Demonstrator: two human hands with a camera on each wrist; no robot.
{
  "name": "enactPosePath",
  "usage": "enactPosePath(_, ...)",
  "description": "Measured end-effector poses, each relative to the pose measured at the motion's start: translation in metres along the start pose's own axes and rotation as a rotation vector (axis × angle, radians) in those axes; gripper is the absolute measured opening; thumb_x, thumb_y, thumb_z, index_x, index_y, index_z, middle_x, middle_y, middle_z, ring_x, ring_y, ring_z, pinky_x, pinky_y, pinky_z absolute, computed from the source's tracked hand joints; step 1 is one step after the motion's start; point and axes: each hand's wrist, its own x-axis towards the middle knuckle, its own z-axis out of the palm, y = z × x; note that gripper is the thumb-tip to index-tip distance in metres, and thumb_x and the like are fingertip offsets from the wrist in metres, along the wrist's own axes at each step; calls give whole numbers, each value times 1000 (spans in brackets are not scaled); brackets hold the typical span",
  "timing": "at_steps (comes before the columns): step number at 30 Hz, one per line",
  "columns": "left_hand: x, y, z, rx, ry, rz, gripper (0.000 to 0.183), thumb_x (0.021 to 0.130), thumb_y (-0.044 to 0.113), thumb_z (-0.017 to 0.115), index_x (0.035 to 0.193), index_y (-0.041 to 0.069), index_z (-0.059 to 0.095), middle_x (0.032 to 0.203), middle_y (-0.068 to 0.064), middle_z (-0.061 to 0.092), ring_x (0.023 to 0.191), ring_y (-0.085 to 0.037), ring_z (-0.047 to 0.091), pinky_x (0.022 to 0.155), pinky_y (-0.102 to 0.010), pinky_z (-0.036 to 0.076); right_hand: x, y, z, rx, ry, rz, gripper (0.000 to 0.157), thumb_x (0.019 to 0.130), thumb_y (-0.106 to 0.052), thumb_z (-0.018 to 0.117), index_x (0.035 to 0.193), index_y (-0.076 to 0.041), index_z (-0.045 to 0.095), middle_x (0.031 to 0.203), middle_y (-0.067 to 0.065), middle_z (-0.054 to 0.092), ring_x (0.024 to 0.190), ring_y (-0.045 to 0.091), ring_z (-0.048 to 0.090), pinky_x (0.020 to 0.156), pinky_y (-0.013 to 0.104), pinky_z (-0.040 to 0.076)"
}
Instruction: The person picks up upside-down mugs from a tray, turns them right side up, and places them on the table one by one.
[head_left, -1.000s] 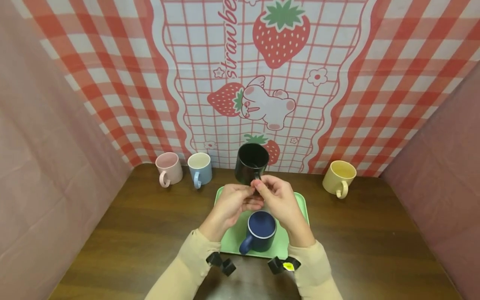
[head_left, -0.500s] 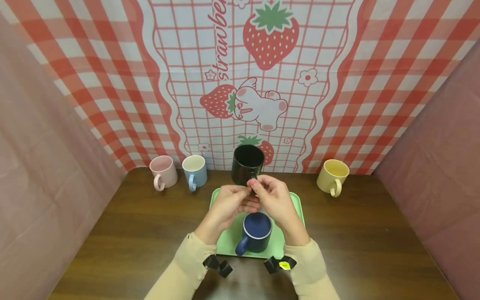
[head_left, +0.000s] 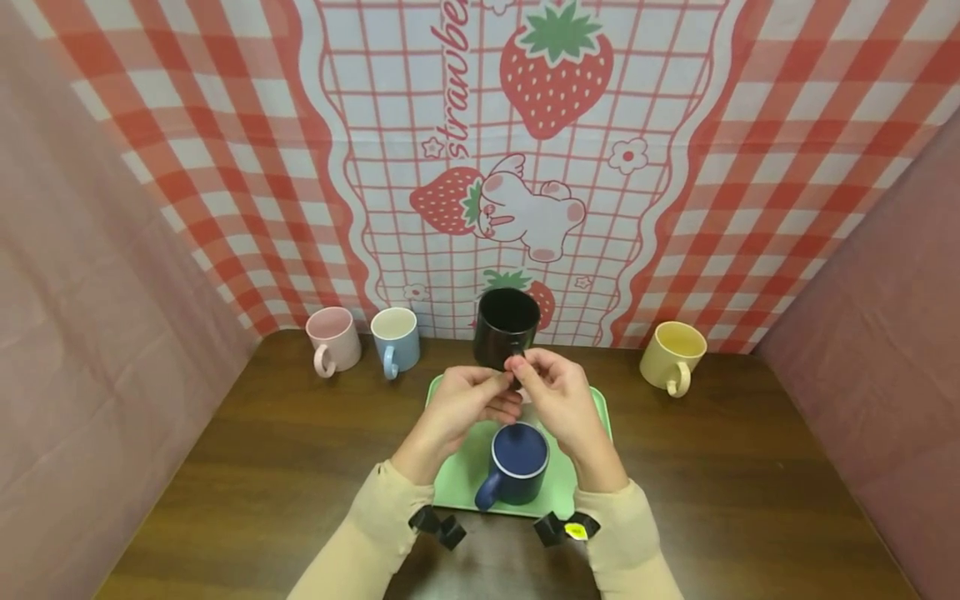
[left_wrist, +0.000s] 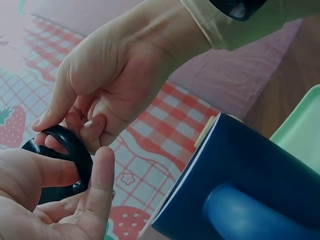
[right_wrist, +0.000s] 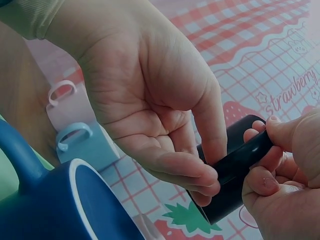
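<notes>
Both hands hold a glossy black mug [head_left: 504, 329] by its handle, beyond the front part of the tray in the head view. My right hand [head_left: 558, 398] pinches the handle's upper part between thumb and fingertips. Lower on the handle, my left hand [head_left: 459, 407] has its thumb inside the loop and its fingers outside, as the left wrist view shows on the black handle [left_wrist: 70, 142]. A navy mug [head_left: 517, 467] with a white rim stands on the light green tray [head_left: 457, 487], between the wrists, its handle toward the front left.
On the brown wooden table [head_left: 300, 467], a pink mug [head_left: 335, 337] and a light blue mug [head_left: 397, 340] stand at the back left. A yellow mug [head_left: 672, 358] stands at the back right. Behind them rises a checked strawberry cloth [head_left: 637, 208].
The head view shifts slightly left and back again. Both hands keep their hold on the black mug's handle, with hardly any movement; the other mugs stay in place.
</notes>
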Motion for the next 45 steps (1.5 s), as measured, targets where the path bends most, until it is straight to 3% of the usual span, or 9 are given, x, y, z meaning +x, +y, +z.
enactPosePath(7,-1,2,-1,48,-2,5,41,94,29,74,106,-10,72,84,-15,74,68,-19,72,69,-37,62,1,1,-5,-5,21,-16,23,100,-16,65,101,6,69,101,23,70,88,17,66,82,33,57)
enactPosePath(12,0,3,-2,52,2,8,30,96,20,70,107,-9,72,90,-25,73,68,-19,72,69,-38,62,2,0,-8,-19,41,-7,23,100,-16,65,102,6,69,100,23,69,90,23,66,84,31,56)
enactPosePath(19,0,2,-5,60,17,23,29,97,15,68,109,-11,70,87,-20,73,68,-20,72,68,-36,62,3,0,-13,-44,53,-1,24,101,-17,64,101,7,69,94,21,68,88,21,64,85,23,53)
enactPosePath(27,-3,1,-7,105,57,75,28,97,12,67,112,-12,68,92,-27,72,72,-25,73,72,-42,62,4,2,-32,-75,83,-2,27,102,-17,61,106,9,68,100,21,68,91,18,64,90,23,53)
enactPosePath(30,-7,0,-6,189,64,127,25,95,13,70,111,-7,70,93,-23,73,79,-33,73,75,-44,61,6,6,-42,-87,109,-17,27,102,-15,61,105,10,67,98,18,68,89,14,64,87,22,53)
enactPosePath(33,-13,-1,-5,317,55,194,25,93,16,73,112,-1,72,99,-15,75,90,-31,73,78,-37,60,10,12,-54,-128,133,-21,29,103,-17,61,104,11,67,94,12,69,88,10,63,83,21,52)
enactPosePath(37,-21,-6,-5,476,1,285,32,92,20,75,117,0,71,111,-10,74,100,-22,72,86,-32,58,16,24,-71,-164,155,0,33,103,-22,60,104,11,67,92,6,68,88,10,61,78,19,51)
enactPosePath(45,-38,-14,-6,777,-103,387,50,90,31,76,132,7,64,130,-6,67,118,-28,64,97,-37,53,21,49,-98,-219,173,54,41,103,-31,59,109,9,66,92,2,67,88,12,58,71,19,48)
